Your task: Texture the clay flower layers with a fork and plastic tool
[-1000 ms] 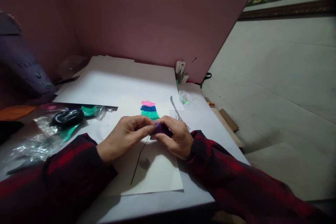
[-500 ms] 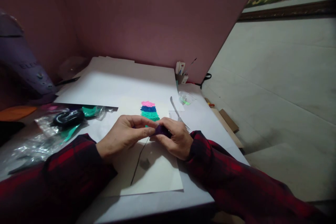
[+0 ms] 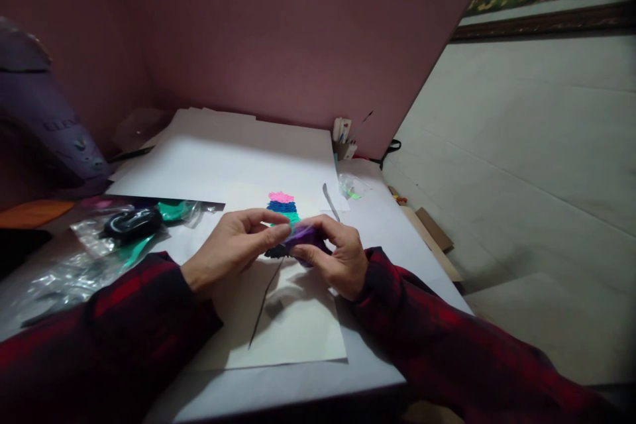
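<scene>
My right hand [image 3: 345, 255] grips a purple lump of modelling clay [image 3: 309, 237] that looks wrapped in clear plastic. At its left end, my left hand [image 3: 231, 245] pinches the wrapper between thumb and forefinger. Both hands are held over a sheet of paper [image 3: 303, 331] bearing a thin dark line. Beyond my fingers, that paper carries textured bands of pink [image 3: 281, 197], blue and green, with a dark patch below them partly hidden by my hands. A fork [image 3: 330, 202] lies just past my right hand, its tines covered from view.
Plastic bags holding black clay [image 3: 132, 222] and green clay lie to the left. Large white sheets [image 3: 238, 146] cover the back of the table. A purple container [image 3: 64, 119] stands at far left. Brushes in a holder [image 3: 342, 132] and a small clear bag [image 3: 352, 187] are at back right.
The purple clay has turned and shows more between my hands, its clear wrapper now visible. My left fingers have shifted slightly left, and the fork's tines have become hidden.
</scene>
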`<state>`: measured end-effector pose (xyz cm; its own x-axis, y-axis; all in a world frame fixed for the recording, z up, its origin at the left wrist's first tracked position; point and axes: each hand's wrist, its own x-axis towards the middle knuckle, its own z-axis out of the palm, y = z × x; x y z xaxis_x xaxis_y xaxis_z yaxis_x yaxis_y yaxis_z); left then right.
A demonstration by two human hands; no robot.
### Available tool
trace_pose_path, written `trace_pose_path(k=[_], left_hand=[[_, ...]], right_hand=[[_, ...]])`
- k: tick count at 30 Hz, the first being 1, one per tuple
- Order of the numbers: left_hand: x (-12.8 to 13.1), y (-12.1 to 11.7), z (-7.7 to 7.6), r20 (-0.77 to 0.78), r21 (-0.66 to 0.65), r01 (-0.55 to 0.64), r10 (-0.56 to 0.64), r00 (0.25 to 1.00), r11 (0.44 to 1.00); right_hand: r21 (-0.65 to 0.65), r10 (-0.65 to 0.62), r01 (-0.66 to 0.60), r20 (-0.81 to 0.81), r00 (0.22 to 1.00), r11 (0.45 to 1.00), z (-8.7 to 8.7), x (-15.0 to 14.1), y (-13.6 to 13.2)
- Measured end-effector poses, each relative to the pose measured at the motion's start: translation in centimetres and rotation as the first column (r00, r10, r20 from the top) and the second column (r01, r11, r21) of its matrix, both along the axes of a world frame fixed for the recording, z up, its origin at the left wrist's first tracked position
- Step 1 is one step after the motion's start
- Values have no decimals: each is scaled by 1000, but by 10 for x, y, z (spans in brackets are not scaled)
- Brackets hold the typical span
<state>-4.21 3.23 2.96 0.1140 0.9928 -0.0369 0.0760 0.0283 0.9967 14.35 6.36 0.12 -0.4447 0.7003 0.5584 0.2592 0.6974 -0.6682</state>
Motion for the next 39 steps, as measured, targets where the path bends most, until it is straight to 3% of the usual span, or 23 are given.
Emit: trace_pose_path(k=[4,7,16,24,30,39], left_hand=[[0,-1,-1,-149,157,57,-33,988,986],[0,-2,-2,-182,241,60,-16,983,969],[-2,-5,0,-275,314,92,-2,961,945],[-2,-6,0,-332,340,63,57,941,938],[-1,-3,-1,-272,257,31,42,961,966],[-3,-4,1,-355,340,97,32,934,935]], right_hand=[[-66,-49,47,-28,998,997,-2,1,1],[-87,15,-19,-45,999,996,1,2,1],[-102,84,-106,-201,976,989,7,2,4],[-225,109,-154,-200,974,962,7,-1,3],[-246,120,-176,-229,966,953,5,-1,3],[-287,127,-186,-212,969,940,5,-1,3]])
